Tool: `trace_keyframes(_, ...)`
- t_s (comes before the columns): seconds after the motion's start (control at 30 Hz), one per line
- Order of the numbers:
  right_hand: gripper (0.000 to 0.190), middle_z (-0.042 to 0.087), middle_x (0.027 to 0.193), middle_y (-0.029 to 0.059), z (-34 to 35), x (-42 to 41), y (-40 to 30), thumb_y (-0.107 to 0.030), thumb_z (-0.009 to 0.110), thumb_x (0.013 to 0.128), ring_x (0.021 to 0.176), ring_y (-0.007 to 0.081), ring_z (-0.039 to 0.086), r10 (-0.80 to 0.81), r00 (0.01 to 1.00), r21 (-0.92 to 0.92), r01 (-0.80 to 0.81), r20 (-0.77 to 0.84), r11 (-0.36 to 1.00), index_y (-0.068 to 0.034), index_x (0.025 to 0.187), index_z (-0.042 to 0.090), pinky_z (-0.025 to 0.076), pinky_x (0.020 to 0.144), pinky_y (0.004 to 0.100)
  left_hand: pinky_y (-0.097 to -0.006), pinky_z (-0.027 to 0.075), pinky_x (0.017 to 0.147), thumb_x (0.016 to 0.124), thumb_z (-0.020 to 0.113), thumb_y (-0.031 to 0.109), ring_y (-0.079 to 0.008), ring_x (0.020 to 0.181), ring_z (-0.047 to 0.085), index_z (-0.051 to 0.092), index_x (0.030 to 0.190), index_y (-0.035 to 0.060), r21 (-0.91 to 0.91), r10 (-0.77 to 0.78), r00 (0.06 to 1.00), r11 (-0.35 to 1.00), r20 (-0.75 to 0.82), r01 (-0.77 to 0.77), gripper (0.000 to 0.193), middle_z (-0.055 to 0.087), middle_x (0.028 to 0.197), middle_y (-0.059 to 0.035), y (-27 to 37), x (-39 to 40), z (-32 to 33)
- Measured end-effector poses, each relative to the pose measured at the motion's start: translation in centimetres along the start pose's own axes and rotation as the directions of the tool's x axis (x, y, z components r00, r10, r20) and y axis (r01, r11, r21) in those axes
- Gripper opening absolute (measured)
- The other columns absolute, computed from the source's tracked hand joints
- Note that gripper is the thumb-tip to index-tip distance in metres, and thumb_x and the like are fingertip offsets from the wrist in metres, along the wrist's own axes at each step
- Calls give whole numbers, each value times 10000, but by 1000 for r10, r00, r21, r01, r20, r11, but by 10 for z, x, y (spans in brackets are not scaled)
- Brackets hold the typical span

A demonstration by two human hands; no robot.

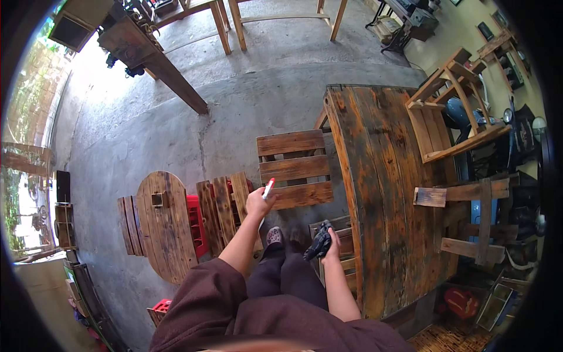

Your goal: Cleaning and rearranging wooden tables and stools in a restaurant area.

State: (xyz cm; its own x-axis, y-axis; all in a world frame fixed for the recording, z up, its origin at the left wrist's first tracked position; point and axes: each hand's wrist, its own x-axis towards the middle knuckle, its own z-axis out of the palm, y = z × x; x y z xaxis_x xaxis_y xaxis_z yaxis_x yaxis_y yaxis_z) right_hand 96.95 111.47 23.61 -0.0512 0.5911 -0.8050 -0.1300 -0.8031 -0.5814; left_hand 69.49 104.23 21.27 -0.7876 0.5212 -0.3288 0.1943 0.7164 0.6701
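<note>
My left hand (260,203) grips a white marker with a red cap (268,188), held upright above the near left corner of a slatted wooden stool (294,168). On the right, my right hand (333,244) holds a dark, crumpled thing, perhaps a glove or cloth (319,240), beside the edge of a long plank table (382,189). A thin pale item hangs below my left hand; what it is cannot be told.
A round wooden table (162,224) with a small wooden box (159,199) stands left, beside a red crate (195,226) and a slatted seat (224,207). A wooden chair (457,105) rests on the long table. A wooden post (180,86) rises ahead.
</note>
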Motion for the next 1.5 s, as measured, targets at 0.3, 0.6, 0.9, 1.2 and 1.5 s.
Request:
trace_keyframes(0.3, 519, 692, 1008, 42, 50, 80, -4, -559, 697, 833, 922, 194, 659, 449, 893, 8, -449, -32, 893, -126, 1117, 667, 534, 846, 377, -431, 527, 698, 753, 796, 299, -360, 776, 674, 670, 846, 62, 16, 20, 998, 1000, -58, -19, 284, 679, 795, -159, -47, 28, -5)
trace_keyframes(0.6, 712, 595, 1231, 206, 178, 262, -32, -238, 838, 674, 1157, 363, 569, -583, 784, -707, 535, 212, 462, -22, 1269, 513, 446, 1004, 442, -368, 493, 621, 763, 808, 156, -291, 647, 627, 621, 818, 10, -114, 79, 970, 988, -228, -107, 243, 615, 700, -132, -15, 89, 25)
trace_keyframes(0.9, 615, 571, 1218, 166, 340, 306, 25, -136, 741, 771, 1155, 352, 509, -631, 460, -670, 731, 625, -131, -63, 1332, 499, 408, 1012, 489, -283, 504, 662, 790, 796, 90, -138, 694, 628, 680, 967, -5, -119, -100, 985, 989, -142, 84, 232, 672, 781, -76, -20, 106, 34)
trace_keyframes(1.2, 510, 560, 1191, 141, 288, 332, -20, -233, 629, 858, 1141, 348, 490, -531, 309, -543, 754, 789, -369, -76, 1327, 503, 371, 958, 518, -264, 480, 649, 825, 761, 68, -84, 693, 567, 685, 977, -3, -239, -192, 980, 955, -43, 177, 184, 663, 799, -14, -59, 83, 33)
trace_keyframes(1.5, 480, 489, 1429, 146, 368, 317, 41, -232, 654, 884, 1318, 344, 455, -408, 276, -449, 784, 870, -428, -172, 1348, 548, 330, 1130, 485, -256, 450, 614, 835, 759, 80, -85, 653, 539, 675, 915, 6, -310, -232, 969, 930, -83, 196, 138, 630, 753, -5, -62, 89, 49)
